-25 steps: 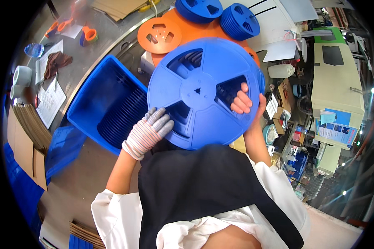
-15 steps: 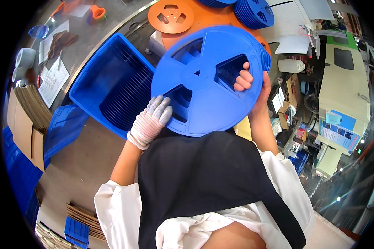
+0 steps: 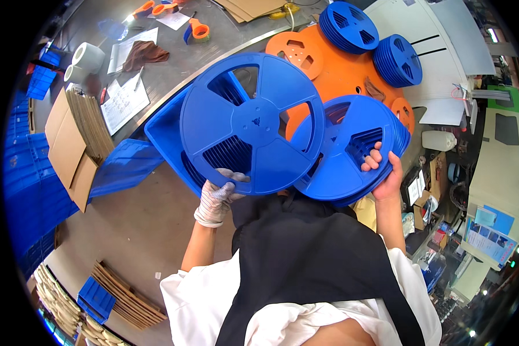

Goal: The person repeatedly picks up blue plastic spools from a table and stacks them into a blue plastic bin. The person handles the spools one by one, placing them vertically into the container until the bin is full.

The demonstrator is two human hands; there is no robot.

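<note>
A blue plastic reel is gripped at its lower left rim by my gloved left hand, with fingers through one of its openings. It is held up in front of a blue bin, whose inside shows several more reels standing on edge. To the right, my bare right hand holds a stack of blue reels by the edge, fingers curled through a window and thumb outside. The held reel overlaps the left edge of that stack in view.
Beyond the reels is an orange round table bearing an orange reel and two blue reel stacks. A metal bench at the far left carries papers, tape dispensers and a brown cloth. Cardboard sheets stand at left.
One blue reel has come away from the stack and moved left in my left hand, toward the bin. My right hand keeps the stack. The whole view has shifted.
</note>
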